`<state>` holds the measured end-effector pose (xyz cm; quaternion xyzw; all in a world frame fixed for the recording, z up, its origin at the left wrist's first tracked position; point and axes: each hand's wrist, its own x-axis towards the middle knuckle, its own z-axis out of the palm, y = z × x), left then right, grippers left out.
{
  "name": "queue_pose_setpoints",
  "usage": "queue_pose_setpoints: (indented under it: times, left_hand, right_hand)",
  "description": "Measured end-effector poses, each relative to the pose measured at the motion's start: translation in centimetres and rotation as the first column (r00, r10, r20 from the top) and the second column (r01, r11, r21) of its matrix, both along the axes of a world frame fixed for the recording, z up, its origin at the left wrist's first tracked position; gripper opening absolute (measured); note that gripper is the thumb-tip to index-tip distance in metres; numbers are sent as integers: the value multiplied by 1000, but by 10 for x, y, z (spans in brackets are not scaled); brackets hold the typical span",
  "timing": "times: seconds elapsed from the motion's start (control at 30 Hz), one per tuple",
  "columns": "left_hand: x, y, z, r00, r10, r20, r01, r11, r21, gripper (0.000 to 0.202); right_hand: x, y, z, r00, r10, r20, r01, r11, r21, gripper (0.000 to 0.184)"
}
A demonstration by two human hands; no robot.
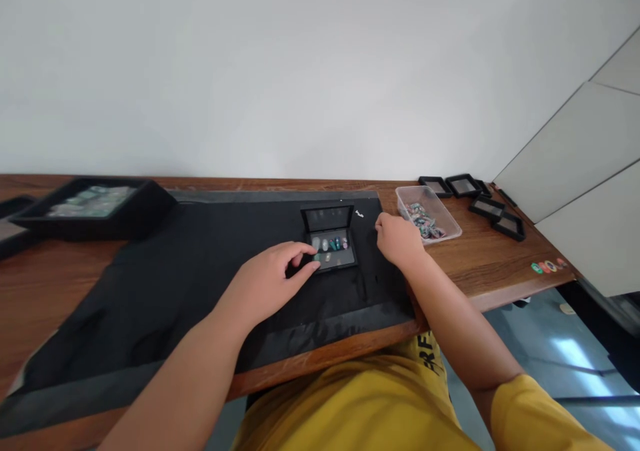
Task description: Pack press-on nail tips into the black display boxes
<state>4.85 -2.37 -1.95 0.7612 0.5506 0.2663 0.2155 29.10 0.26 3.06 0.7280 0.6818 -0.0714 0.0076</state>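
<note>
A small black hinged case [345, 258] lies open on the black mat, its clear-windowed lid [327, 219] tilted up at the back. Two rows of small, shiny oval pieces [325, 244] that look like press-on nails sit inside, in green, white, teal and purple. My left hand [267, 281] grips the case's left edge, thumb and index fingertips close together on either side of a green nail. To the right of the case, my right hand [399, 238] is closed above the mat beside a clear plastic tub [453, 221]. Whatever its fingers hold is hidden.
The tub contains many small multicoloured packets or pieces [425, 223]. Several black frame-like cases [463, 184] lie at the back right. At left stands a black box [145, 204] with pale green contents. Round stickers [550, 266] mark the right table edge. A wall rises behind.
</note>
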Motion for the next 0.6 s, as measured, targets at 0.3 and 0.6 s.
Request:
queue_pose_setpoints:
  times: [0.3,0.6]
  left_hand:
    - [0,0,2,1000,21,-17,-21,1000,13,31]
    - [0,-1,6,997,37,-62,-40,997,-62,38]
  right_hand:
    - [-7,2,-16,650,235,-723,-180,972,154,17]
    - [-19,-6,-17,778,166,-607,-236,971,-36,9]
